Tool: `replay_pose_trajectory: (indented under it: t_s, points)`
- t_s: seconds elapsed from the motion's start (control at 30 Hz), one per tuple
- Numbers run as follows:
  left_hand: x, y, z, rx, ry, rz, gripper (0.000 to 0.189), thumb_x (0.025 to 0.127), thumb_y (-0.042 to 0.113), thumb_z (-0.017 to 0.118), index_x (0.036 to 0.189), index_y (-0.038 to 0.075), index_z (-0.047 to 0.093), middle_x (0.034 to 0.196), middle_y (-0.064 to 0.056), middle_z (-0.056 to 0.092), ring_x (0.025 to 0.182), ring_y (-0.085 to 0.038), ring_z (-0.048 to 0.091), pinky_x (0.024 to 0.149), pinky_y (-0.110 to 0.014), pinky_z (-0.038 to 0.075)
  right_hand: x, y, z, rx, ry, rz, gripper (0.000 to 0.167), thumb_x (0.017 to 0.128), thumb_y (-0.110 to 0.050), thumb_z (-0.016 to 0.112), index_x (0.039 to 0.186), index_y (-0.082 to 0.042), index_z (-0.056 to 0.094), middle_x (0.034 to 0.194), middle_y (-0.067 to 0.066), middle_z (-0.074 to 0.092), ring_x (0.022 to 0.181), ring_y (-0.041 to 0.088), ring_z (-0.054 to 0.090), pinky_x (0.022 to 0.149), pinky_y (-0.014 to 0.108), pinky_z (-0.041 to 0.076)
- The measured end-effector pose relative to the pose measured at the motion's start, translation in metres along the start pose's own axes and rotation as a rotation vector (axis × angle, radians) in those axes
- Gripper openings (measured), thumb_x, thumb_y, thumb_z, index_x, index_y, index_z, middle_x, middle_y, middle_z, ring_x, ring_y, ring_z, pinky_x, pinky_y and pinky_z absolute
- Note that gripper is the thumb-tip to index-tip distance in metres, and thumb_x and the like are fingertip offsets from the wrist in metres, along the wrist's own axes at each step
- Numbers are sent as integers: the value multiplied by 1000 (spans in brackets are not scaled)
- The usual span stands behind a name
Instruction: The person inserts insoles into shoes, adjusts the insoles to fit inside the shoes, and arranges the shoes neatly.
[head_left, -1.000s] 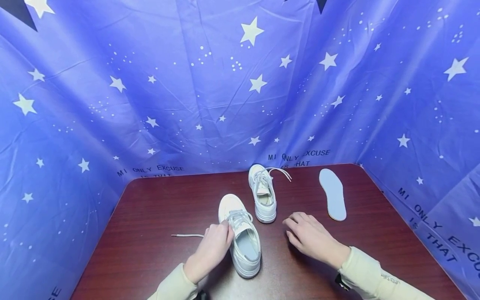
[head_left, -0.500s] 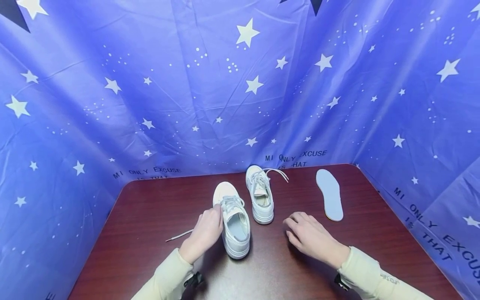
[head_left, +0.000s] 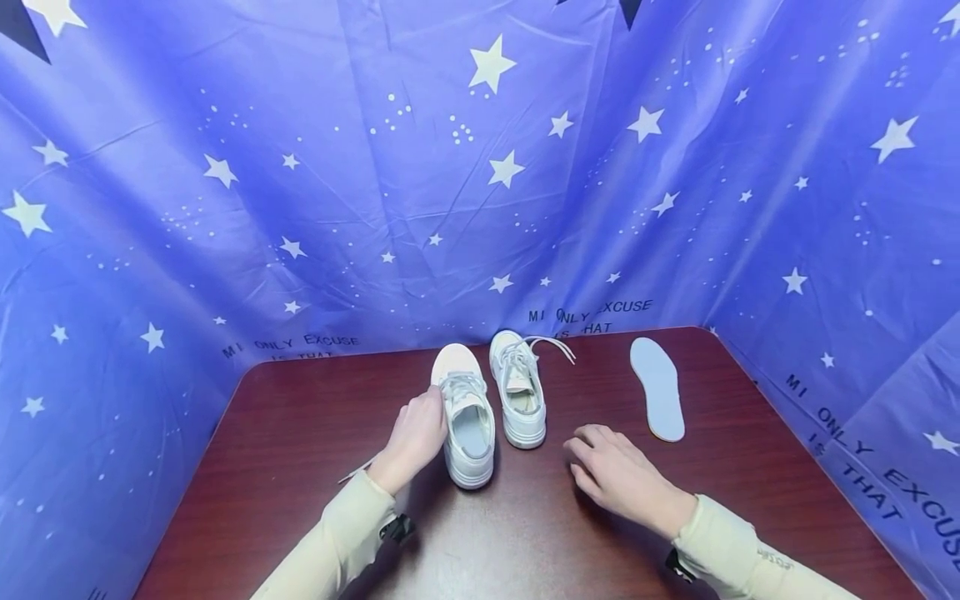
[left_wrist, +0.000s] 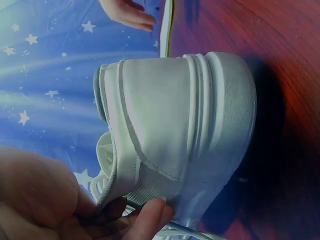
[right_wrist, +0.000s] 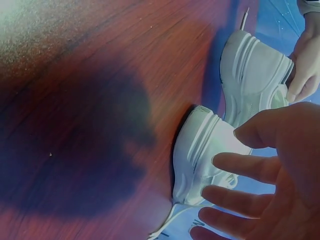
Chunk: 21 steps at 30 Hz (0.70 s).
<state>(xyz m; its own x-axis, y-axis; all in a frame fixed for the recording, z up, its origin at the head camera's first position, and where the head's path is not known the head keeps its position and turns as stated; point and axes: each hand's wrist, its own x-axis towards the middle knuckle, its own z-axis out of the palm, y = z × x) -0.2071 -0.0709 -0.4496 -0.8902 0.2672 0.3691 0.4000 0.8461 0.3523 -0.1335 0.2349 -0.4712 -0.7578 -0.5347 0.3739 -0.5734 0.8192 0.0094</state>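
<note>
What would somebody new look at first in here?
Probably the starry blue curtain, hanging behind the dark red table. Then the left white shoe, which the left hand grips, beside the right white shoe near the table's far edge. A pale insole lies farther right.

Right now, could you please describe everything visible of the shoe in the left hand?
The white shoe looks like leather, with a ridged sole, textured side panel, laces and a pale insole. Sole down, it points forward, beside the other shoe. The left hand grips its left side; contact with the table is unclear.
</note>
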Motion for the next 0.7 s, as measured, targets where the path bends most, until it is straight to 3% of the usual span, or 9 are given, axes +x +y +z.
replay_pose_trajectory:
  t_s: [0.2,0.7]
  points:
    - [8,-8,6,-5,5,-17,20,105,5,50,87,-3,54,74,-19,64,72,-46,71,60,-54,55,-1,-3,-4,30,-39,68,20,87,-15,76,104,-7,70,120,22,64,110,38,64,87,53,54]
    - [38,-23,11,-24,-78,-69,24,106,9,46,86,-2,54,82,-27,69,79,-48,71,68,-57,55,-1,-3,1,31,-42,71,17,88,-16,76,101,-8,69,121,22,64,111,37,64,87,53,54]
